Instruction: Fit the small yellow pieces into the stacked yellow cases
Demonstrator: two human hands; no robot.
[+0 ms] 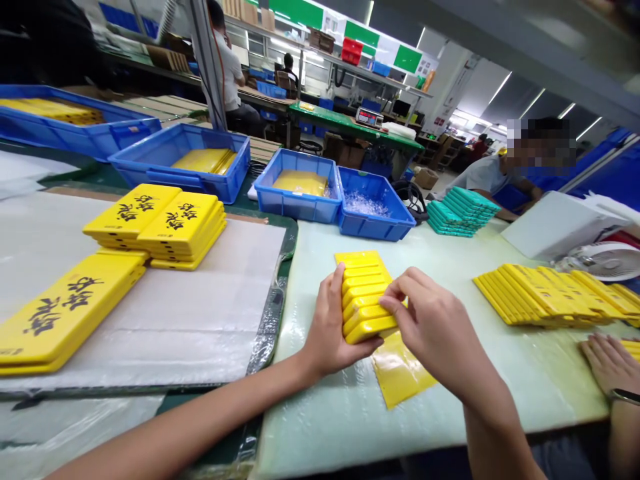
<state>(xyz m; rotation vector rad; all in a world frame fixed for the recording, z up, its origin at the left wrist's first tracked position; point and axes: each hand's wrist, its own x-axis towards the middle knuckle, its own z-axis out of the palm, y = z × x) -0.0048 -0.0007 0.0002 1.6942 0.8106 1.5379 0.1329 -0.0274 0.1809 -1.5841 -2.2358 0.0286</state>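
My left hand (327, 330) is wrapped round a stack of glossy yellow plastic cases (363, 293), held on edge above the pale mat. At the stack's right side is my right hand (430, 327), thumb and forefinger pinched together against the cases. Whatever lies between those fingertips is too small to make out. Under the stack, a sheet of yellow film (403, 373) rests on the mat.
Printed yellow cases (183, 227) are piled on a white sheet at left. Blue bins (295, 200) line the back. Teal cases (460, 210) and more yellow cases (540, 293) stand at right, where another person's hand (613, 363) rests. A co-worker (495, 170) sits beyond.
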